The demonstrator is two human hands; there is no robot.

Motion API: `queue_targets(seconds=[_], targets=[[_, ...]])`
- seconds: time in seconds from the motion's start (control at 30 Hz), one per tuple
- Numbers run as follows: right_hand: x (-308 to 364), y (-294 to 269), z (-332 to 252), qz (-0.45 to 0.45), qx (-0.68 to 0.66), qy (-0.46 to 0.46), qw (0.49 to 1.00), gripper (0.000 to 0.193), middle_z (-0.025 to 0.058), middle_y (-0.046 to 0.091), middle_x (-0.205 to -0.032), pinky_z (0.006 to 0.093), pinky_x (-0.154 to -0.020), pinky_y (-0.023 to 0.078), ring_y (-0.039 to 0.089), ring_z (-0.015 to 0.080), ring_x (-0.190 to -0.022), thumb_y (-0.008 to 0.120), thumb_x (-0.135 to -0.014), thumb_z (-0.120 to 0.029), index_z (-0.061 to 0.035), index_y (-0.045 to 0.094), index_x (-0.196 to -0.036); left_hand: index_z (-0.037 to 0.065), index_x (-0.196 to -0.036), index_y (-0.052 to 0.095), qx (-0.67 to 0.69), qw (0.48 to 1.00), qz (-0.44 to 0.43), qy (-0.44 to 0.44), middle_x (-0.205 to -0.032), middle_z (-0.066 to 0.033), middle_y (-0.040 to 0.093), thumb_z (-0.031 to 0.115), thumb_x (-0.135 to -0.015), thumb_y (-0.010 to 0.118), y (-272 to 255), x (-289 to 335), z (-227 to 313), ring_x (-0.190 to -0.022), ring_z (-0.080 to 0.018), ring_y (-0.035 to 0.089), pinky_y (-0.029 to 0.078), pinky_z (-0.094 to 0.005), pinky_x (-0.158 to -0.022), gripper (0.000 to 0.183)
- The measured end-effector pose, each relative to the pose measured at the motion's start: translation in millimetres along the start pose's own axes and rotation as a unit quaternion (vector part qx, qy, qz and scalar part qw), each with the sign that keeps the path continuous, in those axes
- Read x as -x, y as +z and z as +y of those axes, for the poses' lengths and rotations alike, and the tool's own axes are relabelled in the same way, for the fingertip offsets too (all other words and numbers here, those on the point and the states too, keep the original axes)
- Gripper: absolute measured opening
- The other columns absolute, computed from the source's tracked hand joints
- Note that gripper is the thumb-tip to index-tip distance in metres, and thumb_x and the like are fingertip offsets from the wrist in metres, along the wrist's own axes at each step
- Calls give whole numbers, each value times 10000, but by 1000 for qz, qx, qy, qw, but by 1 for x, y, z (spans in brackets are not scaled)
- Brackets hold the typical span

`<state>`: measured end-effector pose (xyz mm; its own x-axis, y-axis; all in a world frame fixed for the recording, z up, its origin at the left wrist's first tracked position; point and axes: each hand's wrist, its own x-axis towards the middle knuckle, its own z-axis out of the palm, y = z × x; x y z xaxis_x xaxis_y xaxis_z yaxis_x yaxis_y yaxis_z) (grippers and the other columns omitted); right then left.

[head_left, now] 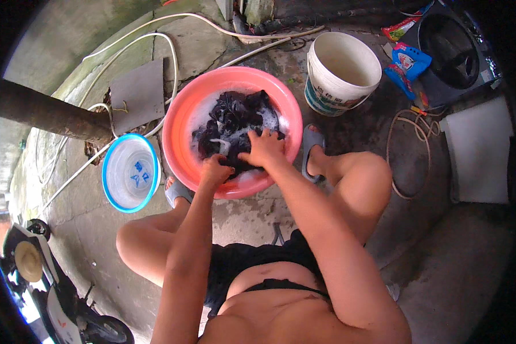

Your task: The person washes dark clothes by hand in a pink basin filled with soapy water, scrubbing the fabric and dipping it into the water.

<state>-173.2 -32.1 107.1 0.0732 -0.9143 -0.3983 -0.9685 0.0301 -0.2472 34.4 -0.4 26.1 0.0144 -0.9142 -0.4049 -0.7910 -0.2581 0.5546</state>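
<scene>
A pink basin (178,103) on the ground between my feet holds dark wet cloth (235,112) in white suds. My left hand (215,169) is at the basin's near side, its fingers curled into the cloth with their tips partly hidden. Farther in and to the right, my right hand (265,148) presses down on the same cloth, fingers spread. A small pale strip (221,144) lies on the cloth between the two hands; its kind cannot be made out.
Left of the basin stands a clear tub with a blue rim (108,198). A white bucket (321,77) is beyond it to the right, near a blue packet (410,62) and a black container (447,51). Hoses (175,63) cross the concrete; a parked scooter (54,292) is lower left.
</scene>
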Motion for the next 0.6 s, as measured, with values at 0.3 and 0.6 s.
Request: queue_targets(seconds=[0.3,0.6], targets=[[-40,75,-9,-14,-4,145,989,582,269,344,-1523,623,-929,495,326,539,-1401,616,-962,-419,-285,426,-1496,31,-1595,264,386,905,-97,-151,-1501,-221,490,692,-888,633,33,-11,42,-1390,-363,463,377,-434,-1134,1036],[30,30,-68,93,-236,-78,964,595,234,560,-1131,528,-837,569,656,465,-1001,813,-766,-345,-147,581,-1278,117,-1435,518,824,517,-185,-137,-1412,-171,580,694,-958,506,6,-15,21,-1271,-407,563,435,-591,-1085,749]])
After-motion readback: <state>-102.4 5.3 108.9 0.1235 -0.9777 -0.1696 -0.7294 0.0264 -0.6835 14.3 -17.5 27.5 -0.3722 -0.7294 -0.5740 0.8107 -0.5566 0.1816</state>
